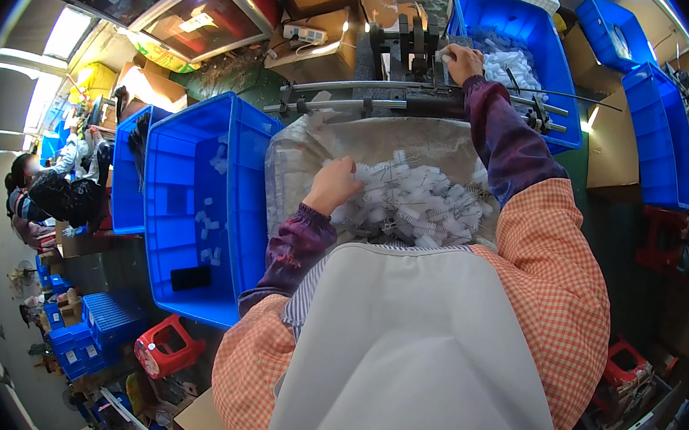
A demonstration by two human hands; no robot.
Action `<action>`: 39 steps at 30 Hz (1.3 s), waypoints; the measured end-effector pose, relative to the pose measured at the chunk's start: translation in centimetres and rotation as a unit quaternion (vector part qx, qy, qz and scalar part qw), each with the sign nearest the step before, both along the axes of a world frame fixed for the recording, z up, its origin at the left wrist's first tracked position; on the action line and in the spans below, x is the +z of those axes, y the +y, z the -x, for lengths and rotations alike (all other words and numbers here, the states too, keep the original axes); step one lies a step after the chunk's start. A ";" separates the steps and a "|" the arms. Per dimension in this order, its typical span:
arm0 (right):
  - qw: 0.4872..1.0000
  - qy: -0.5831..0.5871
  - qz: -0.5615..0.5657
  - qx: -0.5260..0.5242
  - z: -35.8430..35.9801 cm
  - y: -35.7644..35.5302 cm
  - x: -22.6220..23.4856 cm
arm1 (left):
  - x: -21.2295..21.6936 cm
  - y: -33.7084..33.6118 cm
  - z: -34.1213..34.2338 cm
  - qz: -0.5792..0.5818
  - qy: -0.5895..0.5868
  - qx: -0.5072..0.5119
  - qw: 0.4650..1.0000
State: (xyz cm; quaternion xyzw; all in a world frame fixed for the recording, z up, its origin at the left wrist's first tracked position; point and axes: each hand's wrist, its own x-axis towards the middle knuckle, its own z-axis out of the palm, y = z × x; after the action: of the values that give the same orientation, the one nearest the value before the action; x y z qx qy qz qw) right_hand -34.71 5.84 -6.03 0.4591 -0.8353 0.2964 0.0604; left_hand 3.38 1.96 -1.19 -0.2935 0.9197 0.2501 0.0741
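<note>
My left hand [335,185] is over the left side of a heap of small white plastic pieces [421,197], its fingers bent together. What sits in those fingers, if anything, is hidden. The heap lies on a pale cloth [296,161] spread in front of me, with thin metal wires or springs among the pieces. My right hand [462,64] reaches forward to a dark metal machine [414,48]. Its fingers are closed at the machine's right side, by something small and pale that is too small to name.
Left of the cloth stands a blue bin [169,269] holding a few white pieces and a black phone-like slab [191,278]. Another blue bin [566,112], at the back right, holds many white pieces. Metal rods [357,88] cross before the machine. A person [48,195] is at far left.
</note>
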 end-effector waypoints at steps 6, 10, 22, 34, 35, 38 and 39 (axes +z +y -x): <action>0.999 0.023 0.023 0.013 -0.4 0.6 0.5 | 1.1 0.4 0.0 0.093 0.044 0.005 0.995; 0.995 0.080 0.060 0.005 -1.8 1.5 2.3 | 3.4 0.5 2.2 0.110 0.229 0.026 0.967; 0.964 -0.104 0.178 0.169 -12.4 9.0 10.5 | 7.8 1.6 12.8 -0.041 0.394 0.046 0.917; 0.948 -0.161 0.097 0.257 -10.2 7.9 7.9 | 6.3 1.2 11.5 -0.015 0.375 -0.003 0.927; 0.959 -0.123 0.117 0.226 -8.9 7.1 6.9 | 5.6 1.1 11.6 0.028 0.370 -0.007 0.929; 0.994 -0.007 0.074 0.075 -4.6 4.7 4.1 | 1.6 1.1 11.5 0.138 0.356 -0.034 0.923; 0.998 0.032 0.044 0.017 -3.6 3.9 3.5 | 0.6 1.4 11.6 0.163 0.354 -0.051 0.919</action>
State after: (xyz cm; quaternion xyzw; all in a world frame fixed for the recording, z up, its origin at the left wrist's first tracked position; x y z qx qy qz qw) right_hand -31.07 9.69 -2.53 0.4791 -0.8114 0.3188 0.1023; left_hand -8.26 3.39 -0.61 -0.1464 0.9277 0.1798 -0.2927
